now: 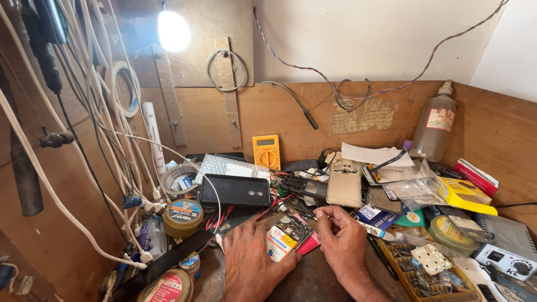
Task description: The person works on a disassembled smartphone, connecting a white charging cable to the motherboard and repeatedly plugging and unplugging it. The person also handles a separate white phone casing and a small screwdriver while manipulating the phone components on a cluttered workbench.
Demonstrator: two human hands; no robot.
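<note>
- Plywood walls close in a cluttered brown worktop (313, 282), lit by a bare bulb (173, 31) at the upper left, with white cables (106, 128) hanging down the left wall.
- Near the front edge, at the middle, lies a small dark circuit board (292, 228) on a white and orange packet (279, 243); its long axis runs slantwise, from the near left up toward the far right.
- Left hand (251, 260) lies flat, palm down, fingers together, its thumb pressing the packet's near-left end; it touches the board's support from below-left.
- Right hand (338, 237) sits just right of the board, fingers curled, thumb and forefinger pinched on a thin metal tool whose tip (316, 215) reaches the board's far corner; what kind of tool cannot be told.
- Both hands flank the board closely; the right works it, the left steadies it.
- Behind them lie a black phone back cover (235, 190), a gold phone frame (344, 182) and a yellow multimeter (266, 151) against the back wall.
</note>
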